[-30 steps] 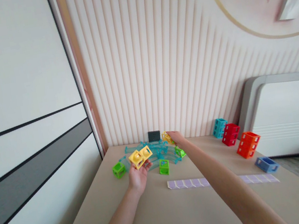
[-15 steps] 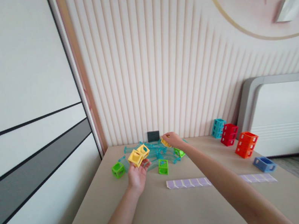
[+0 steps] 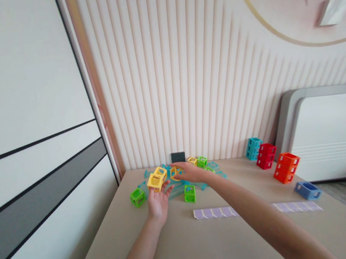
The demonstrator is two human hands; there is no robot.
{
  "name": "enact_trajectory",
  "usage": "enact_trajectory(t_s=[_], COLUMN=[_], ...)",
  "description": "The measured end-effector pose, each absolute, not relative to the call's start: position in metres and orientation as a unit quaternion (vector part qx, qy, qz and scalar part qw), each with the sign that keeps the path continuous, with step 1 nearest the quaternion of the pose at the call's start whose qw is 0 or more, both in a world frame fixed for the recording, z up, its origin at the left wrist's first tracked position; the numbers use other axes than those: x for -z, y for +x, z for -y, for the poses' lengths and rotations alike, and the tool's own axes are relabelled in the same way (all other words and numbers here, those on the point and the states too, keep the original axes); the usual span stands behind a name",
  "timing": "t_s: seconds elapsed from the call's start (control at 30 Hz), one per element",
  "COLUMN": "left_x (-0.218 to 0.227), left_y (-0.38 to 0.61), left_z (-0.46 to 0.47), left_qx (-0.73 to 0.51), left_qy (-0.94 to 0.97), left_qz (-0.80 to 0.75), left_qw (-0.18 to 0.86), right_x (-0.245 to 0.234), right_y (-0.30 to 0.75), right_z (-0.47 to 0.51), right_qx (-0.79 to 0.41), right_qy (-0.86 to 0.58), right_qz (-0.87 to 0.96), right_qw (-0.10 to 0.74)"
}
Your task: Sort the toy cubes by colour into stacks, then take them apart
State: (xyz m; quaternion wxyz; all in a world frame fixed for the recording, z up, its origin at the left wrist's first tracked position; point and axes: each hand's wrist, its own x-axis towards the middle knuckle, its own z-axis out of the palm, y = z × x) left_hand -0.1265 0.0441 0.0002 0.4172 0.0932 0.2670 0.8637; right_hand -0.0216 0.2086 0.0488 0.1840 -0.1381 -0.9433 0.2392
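Observation:
My left hand [image 3: 158,201] is turned palm up, some fingers spread, and holds two yellow cube frames [image 3: 156,180] that touch each other. To its right, my right hand [image 3: 187,173] grips another yellow cube frame [image 3: 175,173], its fingertips partly covering it. Beneath and behind both hands lie translucent teal track pieces [image 3: 175,189]. A green cube frame [image 3: 189,194] stands in front of these pieces, and a second green cube frame [image 3: 137,197] sits left of my left hand. Beyond my right wrist are a yellow frame [image 3: 192,160] and a green frame [image 3: 202,161].
On the table's right side stand a teal stack [image 3: 253,148], a red stack [image 3: 266,156], an orange stack [image 3: 286,167] and a blue frame [image 3: 307,190]. A purple strip [image 3: 211,212] runs under my right forearm. A ribbed wall [image 3: 165,82] borders the back.
My right hand has moved left toward my left hand, bringing a yellow cube frame with it. The yellow and green frames near the wall are now uncovered. My left hand has barely moved.

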Motion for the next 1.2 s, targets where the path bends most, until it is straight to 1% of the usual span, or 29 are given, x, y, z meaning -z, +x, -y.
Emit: enact_trajectory(t_s=[0.1,0.2,0.4,0.57,0.67,0.9,1.0,1.2], left_x=[0.000,0.002,0.003,0.001,0.001,0.003,0.003,0.003], left_y=[-0.129,-0.131,-0.130,-0.128,-0.128,-0.128,-0.126,-0.133], left_z=[-0.044,-0.045,-0.046,-0.044,-0.044,-0.044,-0.045,-0.048], left_qx=[-0.871,-0.874,-0.870,-0.865,-0.860,-0.844,-0.842,-0.851], left_qy=[0.095,0.098,0.088,0.099,0.112,0.128,0.143,0.142], left_qz=[-0.275,-0.283,-0.293,-0.297,-0.300,-0.300,-0.311,-0.393], left_qw=[0.396,0.382,0.387,0.392,0.397,0.425,0.417,0.317], right_x=[-0.043,-0.036,-0.032,-0.041,-0.048,-0.067,-0.071,-0.068], right_y=[-0.025,-0.029,-0.036,-0.033,-0.032,-0.032,-0.034,-0.032], right_z=[-0.201,-0.197,-0.190,-0.182,-0.179,-0.174,-0.180,-0.209], right_qx=[-0.232,-0.218,-0.210,-0.226,-0.224,-0.127,-0.101,-0.080], right_qy=[-0.113,-0.113,-0.111,-0.049,-0.042,-0.040,-0.091,-0.255], right_qz=[0.954,0.959,0.957,0.952,0.950,0.969,0.970,0.939], right_qw=[0.153,0.141,0.168,0.199,0.212,0.208,0.202,0.219])
